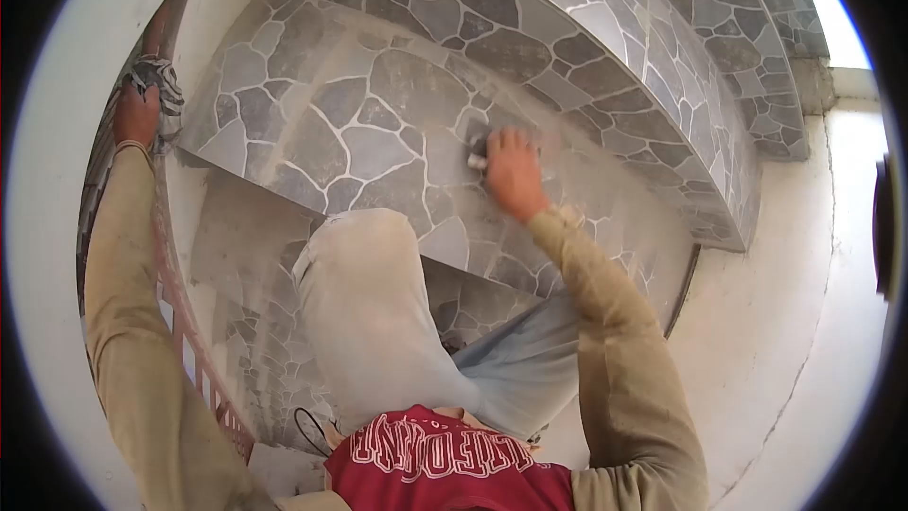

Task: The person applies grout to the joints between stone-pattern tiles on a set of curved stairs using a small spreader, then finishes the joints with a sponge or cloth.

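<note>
My right hand is closed around the handle of a hand float, its dark flat plate lying against a step patterned with grey irregular stones and pale joints. Motion blurs the far side of the plate, and my fingers cover most of the handle. At the far left, my left hand grips a crumpled grey and black rag at the top of the reddish-brown railing. How much of the rail lies beneath the rag is hidden.
Higher curved steps with the same stone pattern rise toward the upper right. A lower step lies below the knee. A cracked pale wall borders the right side. My bent leg reaches the step's front edge.
</note>
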A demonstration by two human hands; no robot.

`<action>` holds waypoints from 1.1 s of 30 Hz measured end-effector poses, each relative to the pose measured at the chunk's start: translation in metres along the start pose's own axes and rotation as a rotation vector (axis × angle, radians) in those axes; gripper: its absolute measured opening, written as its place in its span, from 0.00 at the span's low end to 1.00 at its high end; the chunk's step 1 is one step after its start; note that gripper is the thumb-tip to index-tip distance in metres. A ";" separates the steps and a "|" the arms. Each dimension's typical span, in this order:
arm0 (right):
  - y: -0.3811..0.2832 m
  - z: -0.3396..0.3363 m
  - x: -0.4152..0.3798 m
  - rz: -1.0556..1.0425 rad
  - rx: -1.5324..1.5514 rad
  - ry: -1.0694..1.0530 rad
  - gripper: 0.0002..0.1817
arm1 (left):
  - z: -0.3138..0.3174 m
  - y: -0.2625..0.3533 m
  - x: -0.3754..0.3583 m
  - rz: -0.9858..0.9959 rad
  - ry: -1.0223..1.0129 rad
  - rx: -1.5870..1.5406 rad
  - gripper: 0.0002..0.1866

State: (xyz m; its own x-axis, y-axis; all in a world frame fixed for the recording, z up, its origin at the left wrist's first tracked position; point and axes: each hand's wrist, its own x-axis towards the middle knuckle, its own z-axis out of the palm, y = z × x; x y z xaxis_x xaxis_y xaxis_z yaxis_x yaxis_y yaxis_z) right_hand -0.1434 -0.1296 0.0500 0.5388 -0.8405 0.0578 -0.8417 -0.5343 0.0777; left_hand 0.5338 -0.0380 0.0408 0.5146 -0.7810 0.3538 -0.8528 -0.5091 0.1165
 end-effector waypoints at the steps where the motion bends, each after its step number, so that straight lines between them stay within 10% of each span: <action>1: -0.004 0.006 -0.008 -0.089 -0.010 0.010 0.13 | -0.005 0.008 0.000 0.029 0.013 -0.024 0.29; 33: -0.013 0.023 0.067 -0.126 -0.046 0.135 0.11 | -0.007 0.008 -0.007 -0.003 -0.018 -0.028 0.31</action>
State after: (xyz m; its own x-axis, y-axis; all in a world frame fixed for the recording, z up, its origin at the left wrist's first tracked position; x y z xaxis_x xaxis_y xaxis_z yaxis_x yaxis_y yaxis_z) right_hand -0.0970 -0.1812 0.0299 0.6422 -0.7456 0.1777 -0.7665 -0.6273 0.1378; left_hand 0.5228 -0.0340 0.0455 0.5183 -0.7860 0.3369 -0.8533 -0.5012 0.1436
